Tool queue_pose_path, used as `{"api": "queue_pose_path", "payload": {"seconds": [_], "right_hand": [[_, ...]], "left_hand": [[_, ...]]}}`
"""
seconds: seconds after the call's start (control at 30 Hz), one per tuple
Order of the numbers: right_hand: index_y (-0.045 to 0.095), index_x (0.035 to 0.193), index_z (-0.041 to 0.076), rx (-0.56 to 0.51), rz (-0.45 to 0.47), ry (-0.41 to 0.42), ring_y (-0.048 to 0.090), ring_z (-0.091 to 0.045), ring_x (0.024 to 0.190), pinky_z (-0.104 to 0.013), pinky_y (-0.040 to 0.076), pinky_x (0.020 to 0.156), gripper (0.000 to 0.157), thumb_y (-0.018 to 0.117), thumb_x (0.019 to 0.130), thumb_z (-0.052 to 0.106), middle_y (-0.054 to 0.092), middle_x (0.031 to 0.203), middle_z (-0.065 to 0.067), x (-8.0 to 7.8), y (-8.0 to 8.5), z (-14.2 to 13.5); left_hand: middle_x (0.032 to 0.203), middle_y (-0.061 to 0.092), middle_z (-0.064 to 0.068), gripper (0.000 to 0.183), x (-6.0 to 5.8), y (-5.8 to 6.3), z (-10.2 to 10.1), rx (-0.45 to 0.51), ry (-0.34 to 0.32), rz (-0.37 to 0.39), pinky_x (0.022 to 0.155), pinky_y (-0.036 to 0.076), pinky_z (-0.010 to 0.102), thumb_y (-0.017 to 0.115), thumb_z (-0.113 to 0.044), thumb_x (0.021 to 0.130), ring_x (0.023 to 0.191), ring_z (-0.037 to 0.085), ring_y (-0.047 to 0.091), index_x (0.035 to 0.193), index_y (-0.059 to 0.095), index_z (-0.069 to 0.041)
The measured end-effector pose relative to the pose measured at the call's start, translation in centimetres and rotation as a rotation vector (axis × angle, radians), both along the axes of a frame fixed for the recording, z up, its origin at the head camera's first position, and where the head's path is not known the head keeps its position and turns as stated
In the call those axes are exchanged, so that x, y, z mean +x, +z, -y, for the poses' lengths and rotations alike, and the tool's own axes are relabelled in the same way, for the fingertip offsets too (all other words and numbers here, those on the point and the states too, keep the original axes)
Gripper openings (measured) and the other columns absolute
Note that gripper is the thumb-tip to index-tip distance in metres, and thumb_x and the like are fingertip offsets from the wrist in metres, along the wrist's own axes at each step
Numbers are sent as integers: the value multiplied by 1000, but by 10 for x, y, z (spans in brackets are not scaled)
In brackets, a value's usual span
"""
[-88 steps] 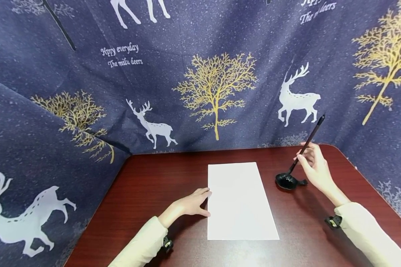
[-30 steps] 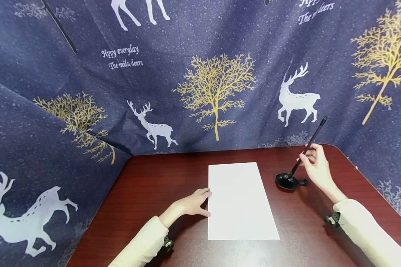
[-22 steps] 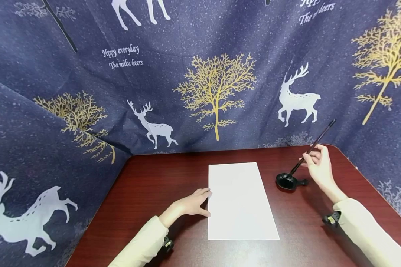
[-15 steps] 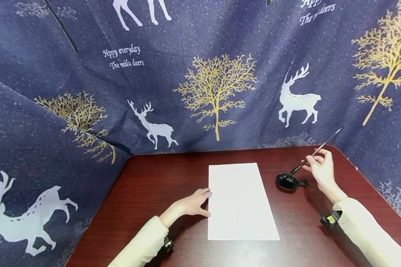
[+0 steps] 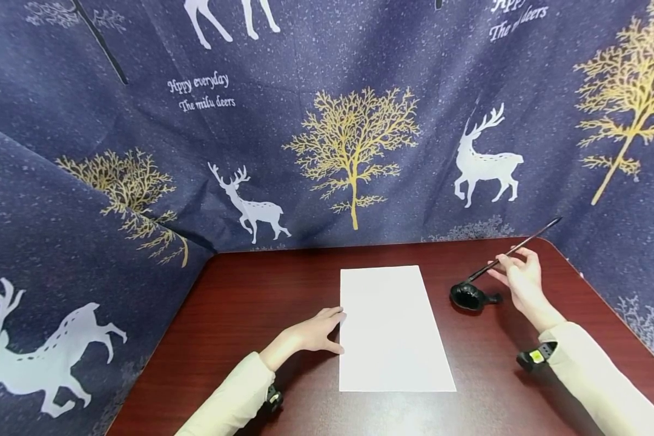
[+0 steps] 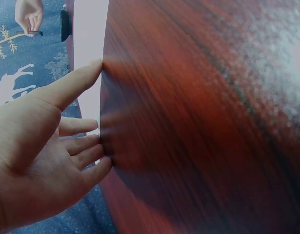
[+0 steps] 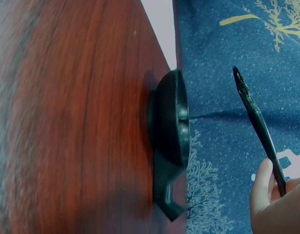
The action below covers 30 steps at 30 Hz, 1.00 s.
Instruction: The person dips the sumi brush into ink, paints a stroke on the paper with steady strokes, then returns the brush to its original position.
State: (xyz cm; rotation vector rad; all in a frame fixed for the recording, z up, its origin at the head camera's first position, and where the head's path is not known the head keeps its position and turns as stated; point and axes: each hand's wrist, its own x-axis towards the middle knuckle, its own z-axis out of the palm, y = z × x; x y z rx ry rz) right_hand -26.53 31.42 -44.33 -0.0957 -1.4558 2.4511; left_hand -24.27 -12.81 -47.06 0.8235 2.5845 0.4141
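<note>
Pinching a writing brush in the right hand, tilting it lower than moments ago, clear of the ink dish near the far right corner of the table (apparently ending the dip); touching the left edge of the paper with the spread left hand.

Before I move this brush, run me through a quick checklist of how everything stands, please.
1. Brush in hand: ok, pinched by the right hand.
2. Bristles clear of the black dish: ok, the right wrist view shows a gap between them.
3. Bristles wet with ink: cannot tell; they look dark, but nothing settles wet or dry.
4. Dish steady: ok, it sits upright on the table.
5. Paper flat and unmarked: ok.
6. Paper held down: cannot tell; the left hand has fingertips at its left edge, but pressure doesn't show.
</note>
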Motion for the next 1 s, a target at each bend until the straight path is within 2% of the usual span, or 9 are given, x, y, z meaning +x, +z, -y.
{"api": "queue_pose_path", "payload": {"seconds": [0.4,0.67,1.0], "right_hand": [[29,110,13,-74,18,68,70,-9,70,-26,59,67,28,47,96,-3,65,76,3,-4,6,17],[29,111,14,-52,34,62,70,-8,71,-25,59,67,30,49,96,-2,64,77,4,-7,9,32],[33,110,13,-6,-30,7,69,-9,72,-27,59,67,30,53,94,-2,63,79,1,-13,11,61]], "left_hand": [[159,24,14,83,-3,-2,1,-6,-3,3,115,31,45,71,-40,86,147,29,23,150,32,-3],[159,24,14,83,-3,-3,0,-15,-8,2,116,30,44,70,-40,87,147,28,23,150,31,-3],[157,26,17,84,-3,1,-1,-29,-29,-15,116,30,43,71,-37,86,146,30,25,149,31,1]]}}
